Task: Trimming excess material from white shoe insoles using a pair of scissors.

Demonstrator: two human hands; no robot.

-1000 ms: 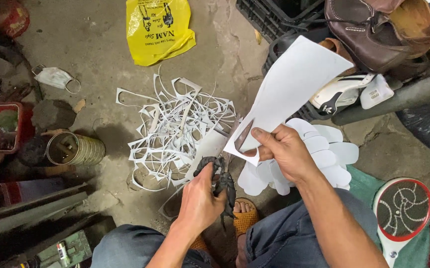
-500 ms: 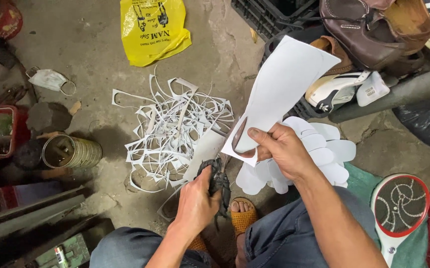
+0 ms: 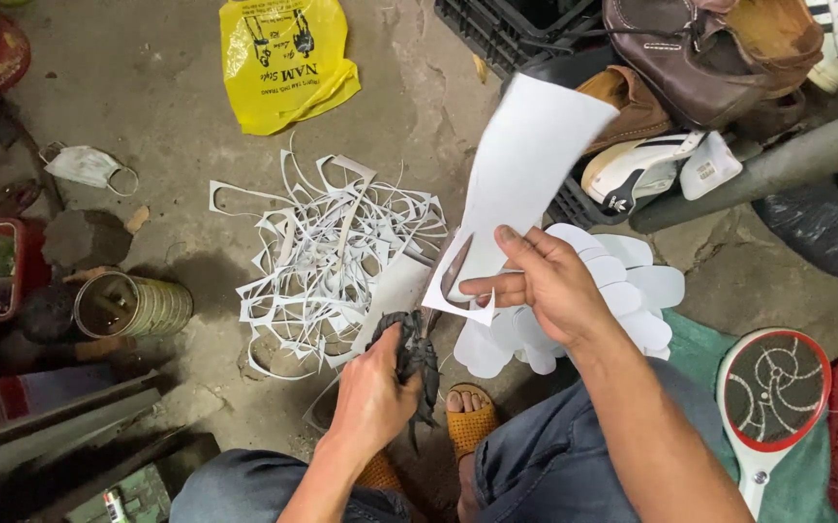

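White sheet [image 3: 525,165] pinched in right hand [image 3: 549,281] fingers, left hand [image 3: 375,392] clamped on scissors [image 3: 417,358], scraps [image 3: 327,252] crowding left

Cluttered home workshop: bare concrete floor [image 3: 419,116], paper offcuts [image 3: 327,257], shoes [image 3: 690,58].

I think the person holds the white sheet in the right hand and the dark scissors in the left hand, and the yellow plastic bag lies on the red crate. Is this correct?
Not fully. The head view shows the yellow plastic bag lying flat on the bare concrete floor, not on a crate. The rest holds: the right hand holds the white sheet, and the left hand holds the dark scissors.
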